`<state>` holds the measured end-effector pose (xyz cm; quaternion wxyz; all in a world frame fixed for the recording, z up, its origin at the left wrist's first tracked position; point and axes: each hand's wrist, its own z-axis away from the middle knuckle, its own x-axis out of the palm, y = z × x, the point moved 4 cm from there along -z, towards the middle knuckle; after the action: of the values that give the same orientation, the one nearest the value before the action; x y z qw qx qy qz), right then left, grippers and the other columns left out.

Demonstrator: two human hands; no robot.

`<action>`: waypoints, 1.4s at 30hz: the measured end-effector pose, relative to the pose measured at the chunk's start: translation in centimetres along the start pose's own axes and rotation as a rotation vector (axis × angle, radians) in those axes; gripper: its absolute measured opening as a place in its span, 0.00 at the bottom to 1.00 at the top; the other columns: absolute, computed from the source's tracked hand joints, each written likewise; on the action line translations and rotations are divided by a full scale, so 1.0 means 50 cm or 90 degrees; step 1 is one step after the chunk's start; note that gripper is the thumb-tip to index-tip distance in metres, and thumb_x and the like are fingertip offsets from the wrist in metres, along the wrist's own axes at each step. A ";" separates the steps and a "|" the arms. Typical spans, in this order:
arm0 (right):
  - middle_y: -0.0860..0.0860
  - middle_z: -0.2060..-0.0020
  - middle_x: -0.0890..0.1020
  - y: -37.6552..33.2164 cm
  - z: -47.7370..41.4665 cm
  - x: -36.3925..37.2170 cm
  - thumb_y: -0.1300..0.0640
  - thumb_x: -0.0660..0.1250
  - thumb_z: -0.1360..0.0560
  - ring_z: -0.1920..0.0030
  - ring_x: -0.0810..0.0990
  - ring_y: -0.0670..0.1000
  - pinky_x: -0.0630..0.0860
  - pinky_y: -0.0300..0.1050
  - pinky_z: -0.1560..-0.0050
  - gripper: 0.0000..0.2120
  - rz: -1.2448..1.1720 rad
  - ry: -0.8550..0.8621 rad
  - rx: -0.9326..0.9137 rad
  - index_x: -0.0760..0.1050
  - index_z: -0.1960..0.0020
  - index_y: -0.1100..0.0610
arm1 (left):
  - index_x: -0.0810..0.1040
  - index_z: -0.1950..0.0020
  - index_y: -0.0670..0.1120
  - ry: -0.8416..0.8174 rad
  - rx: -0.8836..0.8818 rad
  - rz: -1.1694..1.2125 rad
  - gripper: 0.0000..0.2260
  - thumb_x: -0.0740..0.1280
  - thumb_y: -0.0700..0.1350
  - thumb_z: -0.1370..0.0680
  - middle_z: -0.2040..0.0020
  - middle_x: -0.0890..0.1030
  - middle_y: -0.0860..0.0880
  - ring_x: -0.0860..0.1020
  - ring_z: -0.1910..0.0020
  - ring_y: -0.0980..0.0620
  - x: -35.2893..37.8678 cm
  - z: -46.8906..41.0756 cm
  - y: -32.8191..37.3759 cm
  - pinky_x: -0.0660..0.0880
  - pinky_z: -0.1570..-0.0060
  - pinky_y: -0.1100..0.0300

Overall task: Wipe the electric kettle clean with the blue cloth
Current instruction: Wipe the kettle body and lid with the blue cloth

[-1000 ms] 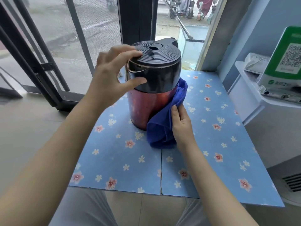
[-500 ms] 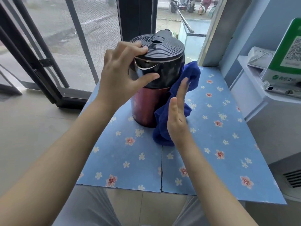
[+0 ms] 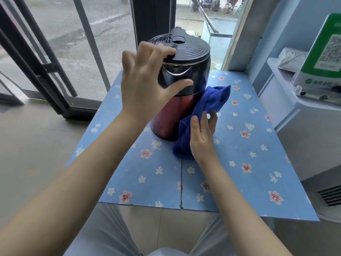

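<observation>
The electric kettle (image 3: 186, 74) has a black ribbed lid, a black upper band and a red metal lower body. It stands upright on the blue flowered table (image 3: 245, 145). My left hand (image 3: 145, 84) grips its black top, fingers on the lid rim and thumb across the front. The blue cloth (image 3: 212, 100) is bunched against the kettle's lower right side. My right hand (image 3: 202, 134) holds the cloth and presses it on the red body near the base. The kettle's handle is hidden.
A white counter (image 3: 302, 111) at the right carries a green QR-code stand (image 3: 324, 52) and a tissue pack (image 3: 289, 56). A glass door with a black frame (image 3: 46, 67) stands at the left. A seam (image 3: 181, 182) splits the tabletop.
My right hand has dropped from mid-height on the kettle's side to near its base, closing on the cloth. The cloth's upper end came down with it. My left hand stays on the lid.
</observation>
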<state>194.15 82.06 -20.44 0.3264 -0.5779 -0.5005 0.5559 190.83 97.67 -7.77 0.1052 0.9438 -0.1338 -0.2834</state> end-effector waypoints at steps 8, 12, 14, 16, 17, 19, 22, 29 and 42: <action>0.55 0.34 0.61 -0.054 -0.012 -0.019 0.46 0.52 0.19 0.41 0.59 0.23 0.53 0.18 0.38 0.26 -0.042 0.011 -0.137 0.62 0.25 0.57 | 0.76 0.33 0.44 -0.107 0.081 0.068 0.32 0.69 0.65 0.27 0.36 0.75 0.43 0.68 0.37 0.45 -0.014 -0.022 -0.054 0.55 0.36 0.68; 0.54 0.39 0.63 -0.043 -0.010 -0.005 0.51 0.62 0.21 0.44 0.64 0.37 0.56 0.19 0.40 0.29 0.000 0.030 -0.137 0.61 0.23 0.56 | 0.74 0.36 0.39 -0.130 0.073 0.122 0.31 0.70 0.63 0.26 0.33 0.71 0.47 0.65 0.28 0.41 0.000 -0.023 -0.053 0.56 0.24 0.54; 0.53 0.41 0.65 -0.038 -0.005 0.000 0.51 0.66 0.23 0.43 0.65 0.42 0.59 0.21 0.39 0.29 -0.003 0.065 -0.135 0.63 0.25 0.57 | 0.74 0.37 0.37 -0.131 0.080 0.151 0.32 0.70 0.63 0.26 0.36 0.73 0.46 0.69 0.30 0.41 0.002 -0.023 -0.051 0.61 0.25 0.47; 0.52 0.43 0.67 -0.041 0.000 0.000 0.50 0.68 0.25 0.43 0.68 0.44 0.63 0.26 0.38 0.29 -0.026 0.103 -0.131 0.67 0.27 0.57 | 0.76 0.38 0.38 -0.119 0.062 0.124 0.33 0.70 0.65 0.28 0.39 0.76 0.42 0.74 0.36 0.39 0.005 -0.025 -0.046 0.62 0.29 0.58; 0.51 0.44 0.67 -0.045 0.002 -0.003 0.48 0.69 0.26 0.43 0.69 0.46 0.66 0.30 0.37 0.28 -0.049 0.126 -0.129 0.70 0.29 0.57 | 0.77 0.38 0.40 -0.113 0.051 0.107 0.33 0.71 0.66 0.29 0.40 0.77 0.42 0.74 0.39 0.39 0.006 -0.026 -0.041 0.60 0.33 0.65; 0.51 0.42 0.66 -0.052 -0.002 -0.015 0.45 0.70 0.29 0.39 0.70 0.49 0.69 0.43 0.33 0.28 -0.086 0.183 -0.131 0.74 0.34 0.58 | 0.78 0.40 0.41 -0.102 0.041 0.082 0.34 0.71 0.69 0.30 0.42 0.77 0.42 0.75 0.43 0.38 0.007 -0.028 -0.032 0.56 0.38 0.72; 0.53 0.34 0.63 -0.061 -0.019 -0.036 0.45 0.71 0.29 0.30 0.66 0.52 0.67 0.56 0.30 0.24 -0.113 0.230 -0.147 0.75 0.40 0.59 | 0.79 0.40 0.44 -0.092 0.036 0.074 0.34 0.71 0.71 0.31 0.43 0.77 0.43 0.73 0.44 0.37 0.011 -0.028 -0.023 0.56 0.41 0.72; 0.53 0.27 0.67 -0.101 -0.052 -0.036 0.48 0.72 0.27 0.26 0.66 0.52 0.66 0.57 0.27 0.28 -0.196 0.196 -0.183 0.63 0.31 0.44 | 0.73 0.42 0.53 -0.063 0.046 0.059 0.30 0.69 0.73 0.33 0.44 0.76 0.43 0.72 0.45 0.37 0.013 -0.030 -0.012 0.65 0.44 0.59; 0.36 0.30 0.69 -0.016 -0.017 0.001 0.55 0.65 0.20 0.41 0.68 0.21 0.64 0.21 0.43 0.26 -0.207 0.132 -0.063 0.64 0.24 0.52 | 0.82 0.43 0.47 0.000 0.043 0.040 0.27 0.72 0.67 0.29 0.46 0.79 0.43 0.75 0.46 0.38 -0.001 -0.027 -0.011 0.59 0.43 0.70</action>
<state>194.82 82.47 -19.57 0.4329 -0.5589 -0.5777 0.4080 191.62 98.37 -6.80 0.0825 0.9422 -0.1731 -0.2749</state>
